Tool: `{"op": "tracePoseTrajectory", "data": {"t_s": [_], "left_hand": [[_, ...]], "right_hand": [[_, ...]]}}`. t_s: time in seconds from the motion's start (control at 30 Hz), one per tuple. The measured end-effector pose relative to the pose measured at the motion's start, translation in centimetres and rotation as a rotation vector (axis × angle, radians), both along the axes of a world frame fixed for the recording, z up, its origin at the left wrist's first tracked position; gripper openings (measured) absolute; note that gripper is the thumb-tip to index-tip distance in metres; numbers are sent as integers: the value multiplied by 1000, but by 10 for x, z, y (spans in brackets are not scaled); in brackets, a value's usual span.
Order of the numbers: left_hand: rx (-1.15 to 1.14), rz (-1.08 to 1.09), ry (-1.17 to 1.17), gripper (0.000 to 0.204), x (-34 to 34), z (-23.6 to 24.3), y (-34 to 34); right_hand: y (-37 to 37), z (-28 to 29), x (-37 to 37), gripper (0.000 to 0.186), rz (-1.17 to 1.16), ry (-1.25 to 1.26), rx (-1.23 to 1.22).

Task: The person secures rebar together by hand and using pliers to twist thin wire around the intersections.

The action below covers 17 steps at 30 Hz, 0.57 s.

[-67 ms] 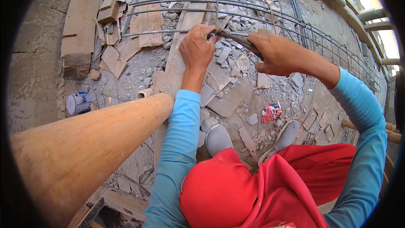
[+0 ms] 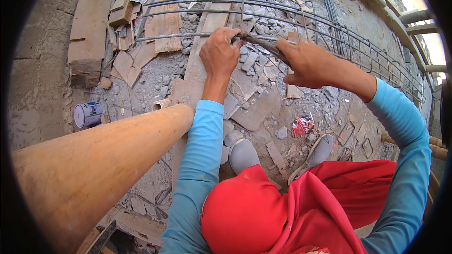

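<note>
My left hand [image 2: 220, 52] is closed around a steel rebar [image 2: 188, 35], thumb and forefinger pinched beside the joint with an upright stirrup [image 2: 242, 11]. Dark-jawed pincers [image 2: 261, 43] reach from my right hand [image 2: 310, 63] to that joint, where their tip meets it just right of my left fingertips. My right fingers wrap the pincer handles, mostly hidden under the palm. Whatever small piece the jaws bite on is too small to make out. Further bars [image 2: 197, 11] of the same cage run parallel beyond both hands.
A thick rounded yellowish pole [image 2: 108, 153] slants in from the lower left, close to my left forearm. Rubble and broken tile cover the ground. Boards [image 2: 89, 28] lie at upper left, a paint can [image 2: 88, 115] below them. A red cup [image 2: 302, 125] lies near my shoes.
My right hand has shifted slightly down, its wrist and forearm dropping a little. The left hand and the rebar have stayed in place.
</note>
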State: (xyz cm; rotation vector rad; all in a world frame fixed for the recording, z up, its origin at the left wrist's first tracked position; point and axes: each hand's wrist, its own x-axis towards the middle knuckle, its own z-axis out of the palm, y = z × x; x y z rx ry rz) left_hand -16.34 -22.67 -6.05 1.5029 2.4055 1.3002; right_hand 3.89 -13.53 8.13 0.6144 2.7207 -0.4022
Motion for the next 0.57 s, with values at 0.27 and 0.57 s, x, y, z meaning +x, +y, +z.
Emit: {"op": "tracePoseTrajectory", "data": {"t_s": [0.27,0.57], "left_hand": [[-29,27,54,27,0,0,-2],[-144,-66,-41,30,-7,10,-1]], "right_hand": [[-11,-18,8,55,-703,95,-1252],[-17,-45,26,53,-630,208,-919]]}}
